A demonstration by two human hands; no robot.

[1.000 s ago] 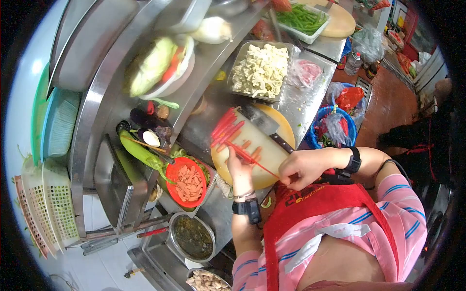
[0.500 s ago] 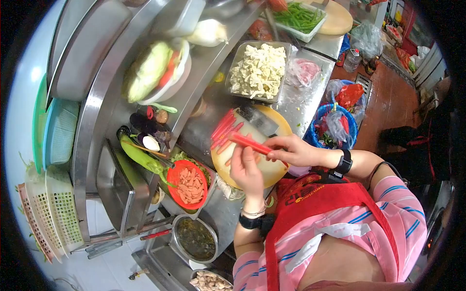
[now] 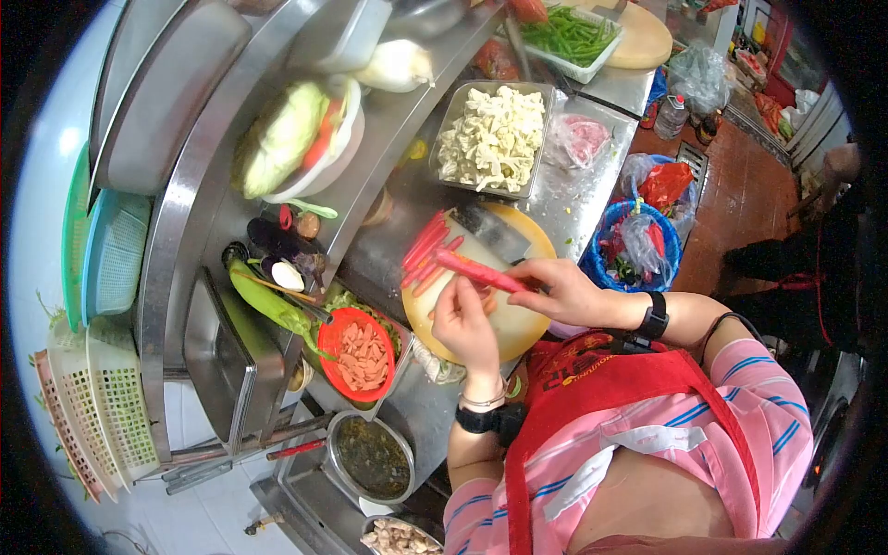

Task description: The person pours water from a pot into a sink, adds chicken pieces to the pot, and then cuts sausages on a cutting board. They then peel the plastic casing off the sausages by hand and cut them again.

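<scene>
A long red stick, like a wrapped sausage [image 3: 476,269], lies across both hands above the round yellowish board [image 3: 523,324]. My right hand [image 3: 555,289] is closed on its near end. My left hand [image 3: 468,326] is closed just below the stick, its fingertips pinched together; what they hold is too small to tell. Several similar red sticks [image 3: 425,250] lie at the board's far left edge, with paler peeled pieces partly behind my left hand. A cleaver [image 3: 488,231] rests flat on the board, beyond the stick.
A tub of cauliflower [image 3: 492,139] stands beyond the board. A red basket of cut pink pieces [image 3: 363,356] is at the left, near a metal bowl of dark liquid [image 3: 373,457]. Bagged meat [image 3: 581,141] and a blue waste bin [image 3: 673,254] are to the right.
My left hand has moved slightly down and left, its fingertips lower against the stick. My right hand has shifted a little along with the stick's near end.
</scene>
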